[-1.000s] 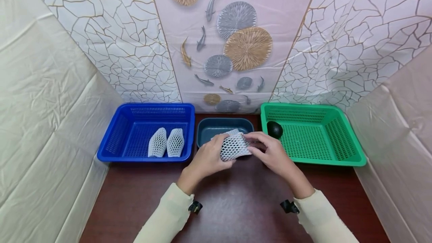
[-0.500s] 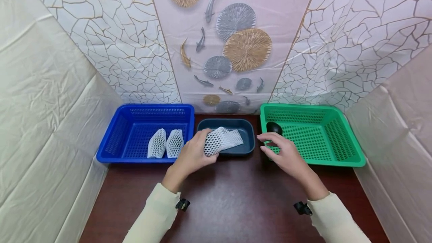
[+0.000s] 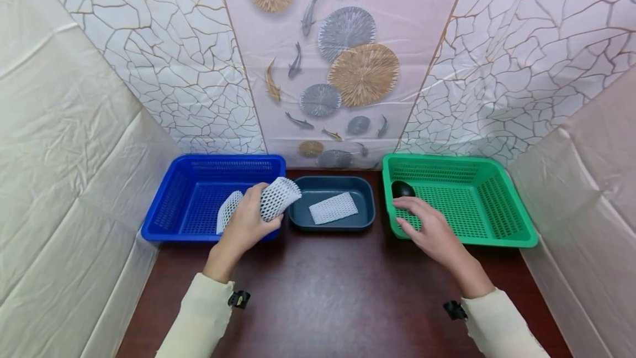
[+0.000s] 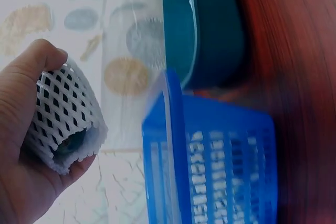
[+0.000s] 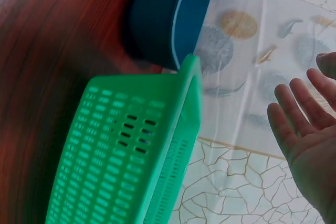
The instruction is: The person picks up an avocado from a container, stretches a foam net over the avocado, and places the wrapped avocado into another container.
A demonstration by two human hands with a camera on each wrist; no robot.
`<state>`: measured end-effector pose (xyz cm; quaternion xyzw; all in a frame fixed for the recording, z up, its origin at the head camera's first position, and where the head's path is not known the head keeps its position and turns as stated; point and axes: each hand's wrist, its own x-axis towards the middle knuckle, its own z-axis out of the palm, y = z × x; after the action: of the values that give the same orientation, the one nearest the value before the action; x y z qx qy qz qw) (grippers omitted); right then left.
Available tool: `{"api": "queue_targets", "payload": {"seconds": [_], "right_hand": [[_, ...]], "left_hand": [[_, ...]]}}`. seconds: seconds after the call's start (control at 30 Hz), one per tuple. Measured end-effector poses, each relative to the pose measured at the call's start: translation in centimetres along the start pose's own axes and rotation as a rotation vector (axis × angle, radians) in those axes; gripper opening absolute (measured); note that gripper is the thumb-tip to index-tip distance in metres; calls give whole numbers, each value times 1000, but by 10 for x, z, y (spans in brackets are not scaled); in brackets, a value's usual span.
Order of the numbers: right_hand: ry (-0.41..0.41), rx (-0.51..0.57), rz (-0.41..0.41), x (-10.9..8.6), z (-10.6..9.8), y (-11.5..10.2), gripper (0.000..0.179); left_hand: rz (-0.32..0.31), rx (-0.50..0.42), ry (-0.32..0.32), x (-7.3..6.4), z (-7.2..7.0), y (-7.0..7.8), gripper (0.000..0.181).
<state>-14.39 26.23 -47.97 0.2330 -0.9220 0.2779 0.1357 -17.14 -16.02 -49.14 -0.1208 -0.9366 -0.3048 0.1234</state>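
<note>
My left hand grips a white foam-net sleeve, thumb and fingers curled round it, with something dark showing inside its end in the left wrist view. I hold it up over the right side of the blue basket, where another netted piece lies just left of that hand, partly hidden by it. My right hand grasps nothing; its fingers are loose and parted above the left edge of the green basket. A black rounded object sits in that basket, just beyond my right fingertips. Between my hands, a dark teal tray carries a flat white net sleeve, lying slightly aslant.
</note>
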Motion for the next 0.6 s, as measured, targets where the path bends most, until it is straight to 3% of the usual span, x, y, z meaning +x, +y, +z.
{"api": "queue_targets", "payload": {"seconds": [0.27, 0.6], "right_hand": [[17, -87, -90, -4, 5, 12, 46], [17, -168, -98, -11, 11, 23, 44]], "left_hand": [[-143, 61, 38, -7, -19, -37, 83], [-294, 90, 28, -12, -42, -76, 83]]}}
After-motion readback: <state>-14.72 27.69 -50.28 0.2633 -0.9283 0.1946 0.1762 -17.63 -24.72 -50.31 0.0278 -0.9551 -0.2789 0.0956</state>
